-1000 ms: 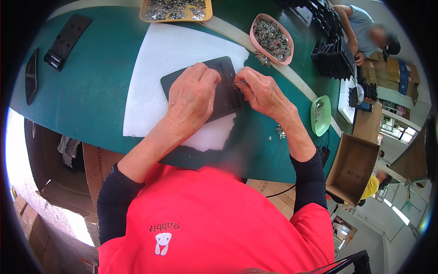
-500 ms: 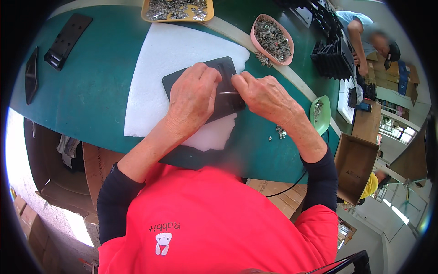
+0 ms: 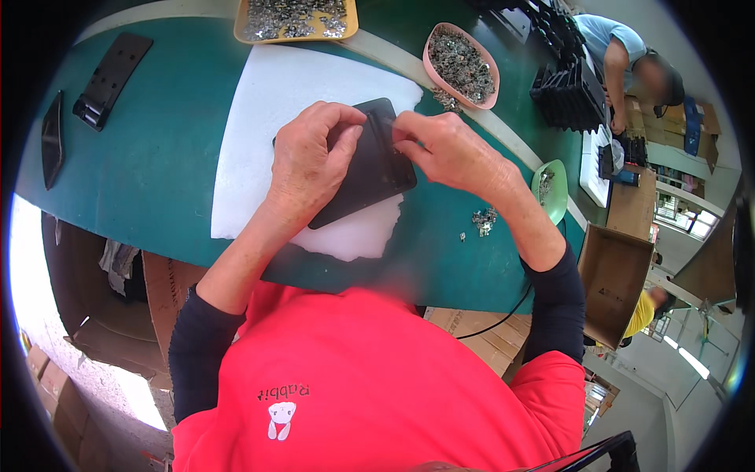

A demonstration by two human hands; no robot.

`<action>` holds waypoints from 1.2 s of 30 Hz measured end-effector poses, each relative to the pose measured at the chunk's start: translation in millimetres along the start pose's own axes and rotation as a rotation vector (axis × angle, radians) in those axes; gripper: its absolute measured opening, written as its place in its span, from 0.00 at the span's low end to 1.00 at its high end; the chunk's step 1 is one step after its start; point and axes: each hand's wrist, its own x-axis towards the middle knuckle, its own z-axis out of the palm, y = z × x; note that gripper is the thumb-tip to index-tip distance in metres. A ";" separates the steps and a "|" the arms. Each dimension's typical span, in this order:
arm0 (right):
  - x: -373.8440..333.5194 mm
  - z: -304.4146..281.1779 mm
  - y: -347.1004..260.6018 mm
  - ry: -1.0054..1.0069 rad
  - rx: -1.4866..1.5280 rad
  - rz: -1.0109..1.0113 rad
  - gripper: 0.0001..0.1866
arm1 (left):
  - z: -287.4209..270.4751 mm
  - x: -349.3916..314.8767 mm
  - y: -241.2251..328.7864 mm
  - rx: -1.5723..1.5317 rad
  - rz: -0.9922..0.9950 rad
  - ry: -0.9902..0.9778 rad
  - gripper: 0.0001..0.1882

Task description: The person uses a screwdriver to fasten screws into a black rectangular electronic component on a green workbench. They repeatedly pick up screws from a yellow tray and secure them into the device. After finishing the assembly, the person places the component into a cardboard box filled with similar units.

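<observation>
A flat black plastic panel (image 3: 362, 181) lies tilted on a white foam sheet (image 3: 252, 134), with a raised groove along its right part. My left hand (image 3: 307, 157) is over the panel's left side, thumb and forefinger drawn together in a pinch. Whatever is between those fingertips is too small to make out. At the panel's right edge, my right hand (image 3: 456, 153) has its thumb and forefinger closed in a pinch as well. Any small piece in it is hidden by the fingers.
Small metal clips fill a yellow tray (image 3: 352, 23), a pink bowl (image 3: 494, 86) and a green bowl (image 3: 558, 193). Loose clips (image 3: 484, 220) lie by my right forearm. Black parts (image 3: 114, 79) rest at left. A co-worker (image 3: 609, 47) bends beside stacked black panels (image 3: 570, 94).
My hands have moved apart a little, the left one shifting left off the panel's middle. A thin bright strip seen by my right fingertips no longer shows.
</observation>
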 end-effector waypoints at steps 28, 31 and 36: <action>-15.3 41.9 -17.5 0.471 0.613 0.480 0.07 | -1.0 14.9 8.4 0.080 -0.163 -0.105 0.09; -16.8 42.8 -17.1 0.476 0.622 0.475 0.07 | -1.9 19.5 13.2 0.168 -0.110 -0.117 0.09; -20.0 43.7 -16.0 0.487 0.643 0.480 0.06 | -1.8 27.7 16.8 0.451 0.159 -0.192 0.09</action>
